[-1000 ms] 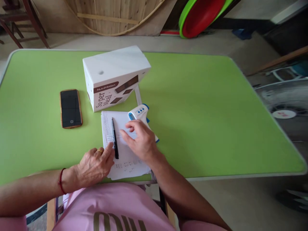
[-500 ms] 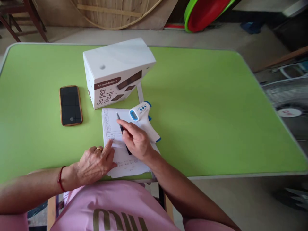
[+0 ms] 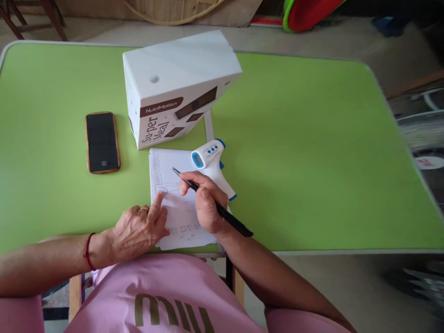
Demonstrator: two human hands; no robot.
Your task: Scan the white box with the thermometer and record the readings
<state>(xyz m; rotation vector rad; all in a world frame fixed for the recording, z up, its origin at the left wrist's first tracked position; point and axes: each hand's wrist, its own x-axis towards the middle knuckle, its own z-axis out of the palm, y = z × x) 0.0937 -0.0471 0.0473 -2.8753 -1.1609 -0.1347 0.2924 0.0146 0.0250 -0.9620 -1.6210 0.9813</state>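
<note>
My right hand grips a black pen above the paper, its silver tip pointing up and left. Resting on the lower left of the white paper, my left hand holds nothing. Its index finger stretches to a small pen-drawn circle, while the thumb stands apart. Handwritten marks run down the paper's left side and across its lower part. A white and blue infrared thermometer lies over the paper's upper right, its handle partly behind my right hand.
A tall white box printed "NutriMotion" stands behind the paper on the green table. To the left lies a phone in a brown case. A fan stands past the table's right edge, and a wooden chair at the back left.
The pen has turned in my right hand, from lying close over the paper to slanting back across the palm, tail toward the wrist. My left hand keeps its place on the paper. The view has shifted slightly.
</note>
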